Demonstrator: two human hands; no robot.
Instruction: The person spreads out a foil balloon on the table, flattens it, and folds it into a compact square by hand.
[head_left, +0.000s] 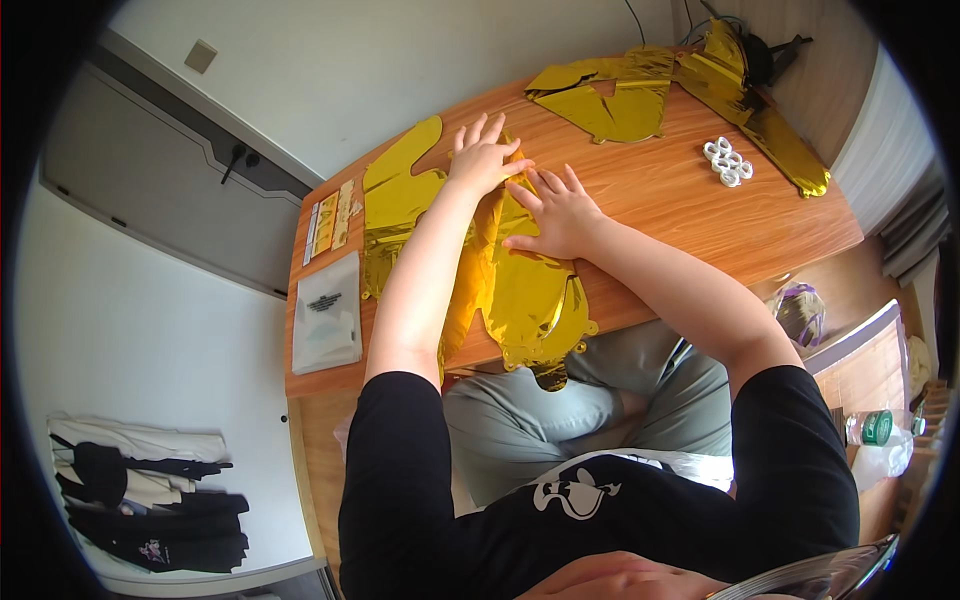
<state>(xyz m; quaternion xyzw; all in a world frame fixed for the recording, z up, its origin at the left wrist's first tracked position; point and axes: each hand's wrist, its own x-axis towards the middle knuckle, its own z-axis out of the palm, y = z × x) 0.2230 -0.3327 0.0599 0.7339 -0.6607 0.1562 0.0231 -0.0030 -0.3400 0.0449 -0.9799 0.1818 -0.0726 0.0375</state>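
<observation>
A flat, shiny gold foil balloon (525,290) lies on the wooden table (680,200) in front of me, its lower end hanging over the near edge. My left hand (482,158) rests flat on the foil's upper part, fingers spread. Just to its right and a little nearer to me, my right hand (558,212) also presses flat on the foil with fingers apart. Neither hand grips anything. A second gold foil piece (395,190) lies just left of my left forearm.
More gold foil balloons (610,95) lie at the table's far side and far right (770,130). A cluster of small white rolls (728,162) sits near them. A clear plastic bag (326,312) and a sticker strip (328,222) lie at the left edge. A bottle (880,427) stands lower right.
</observation>
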